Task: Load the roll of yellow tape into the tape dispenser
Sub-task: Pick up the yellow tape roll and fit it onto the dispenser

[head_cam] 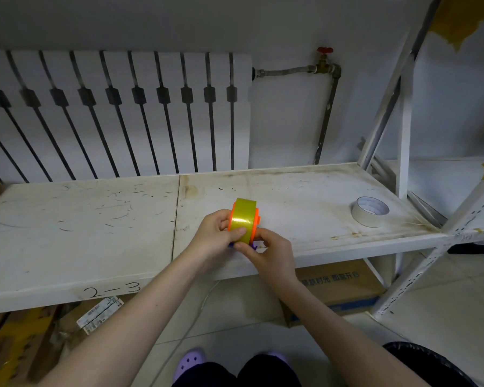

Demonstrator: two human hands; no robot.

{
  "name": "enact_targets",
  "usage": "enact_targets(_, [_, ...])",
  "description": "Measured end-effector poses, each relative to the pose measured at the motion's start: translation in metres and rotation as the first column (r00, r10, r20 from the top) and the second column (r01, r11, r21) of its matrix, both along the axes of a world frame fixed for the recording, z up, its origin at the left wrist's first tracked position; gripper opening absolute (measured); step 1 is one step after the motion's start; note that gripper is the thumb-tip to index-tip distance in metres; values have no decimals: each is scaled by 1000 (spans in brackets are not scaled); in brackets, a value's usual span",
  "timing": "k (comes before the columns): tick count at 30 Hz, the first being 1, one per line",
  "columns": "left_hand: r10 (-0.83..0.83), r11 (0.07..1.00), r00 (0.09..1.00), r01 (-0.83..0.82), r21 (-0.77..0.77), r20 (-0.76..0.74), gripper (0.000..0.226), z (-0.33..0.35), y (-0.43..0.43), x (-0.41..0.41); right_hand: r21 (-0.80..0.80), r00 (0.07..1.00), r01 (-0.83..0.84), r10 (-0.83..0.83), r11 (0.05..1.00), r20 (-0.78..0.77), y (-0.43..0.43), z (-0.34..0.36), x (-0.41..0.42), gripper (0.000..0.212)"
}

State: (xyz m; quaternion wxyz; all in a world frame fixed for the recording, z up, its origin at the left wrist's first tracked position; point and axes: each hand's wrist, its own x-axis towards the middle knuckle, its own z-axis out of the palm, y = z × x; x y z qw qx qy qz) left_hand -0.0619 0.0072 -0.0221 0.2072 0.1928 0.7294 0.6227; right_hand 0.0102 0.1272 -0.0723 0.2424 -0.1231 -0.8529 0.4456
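The roll of yellow tape (243, 217) stands on edge between the orange side plates of the tape dispenser (255, 221), held just above the white shelf (95, 219). My left hand (217, 233) grips the dispenser's left side, thumb lying across the tape. My right hand (266, 254) holds it from below and the right, fingers pinching near the blue part (254, 247) at the bottom. Most of the dispenser's lower body is hidden by my fingers.
A roll of white tape (370, 211) lies flat on the shelf to the right. A radiator (118, 113) and a pipe with a red valve (324, 51) are behind. Cardboard boxes (341, 289) sit under the shelf; a metal rack upright (403, 121) stands at right.
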Motion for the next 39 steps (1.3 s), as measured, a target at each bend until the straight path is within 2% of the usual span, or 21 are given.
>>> enact_targets(3, [-15,999,1000,14,-35,-15,31,-8,-4,-6,-13,988,-99,100,995,114,4,3,-5,37])
enact_targets(5, [-52,997,997,48,-61,-57,28,-8,-4,-9,-12,986,-112,113,994,123,14,13,-8,38])
enact_targets(10, [-81,994,992,73,-86,-100,28,-10,-4,-15,231,996,50,-66,972,61,29,35,-11,13])
enact_targets(13, [-117,985,980,93,-145,-162,29,-14,-5,-15,272,989,147,-143,951,-33,26,41,-12,9])
enact_targets(15, [-139,979,972,106,-176,-188,26,-15,-6,-14,267,993,103,-83,958,-86,22,44,-16,12])
enact_targets(18, [-150,974,963,106,-198,-224,26,-18,-6,-11,349,998,21,2,937,-66,16,43,-20,20])
enact_targets(24, [-175,966,939,106,-237,-295,29,-25,-6,-12,355,992,122,-104,927,-71,11,37,-13,16])
enact_targets(31, [-196,953,910,90,-289,-364,24,-29,-5,-12,320,989,150,-141,935,-51,10,35,-10,8])
enact_targets(37, [-204,953,908,99,-287,-366,29,-31,-6,-11,408,986,165,-145,898,-78,5,30,-16,12])
enact_targets(39, [-201,954,910,98,-282,-364,23,-32,-6,-12,428,988,152,-128,891,-84,2,27,-18,14])
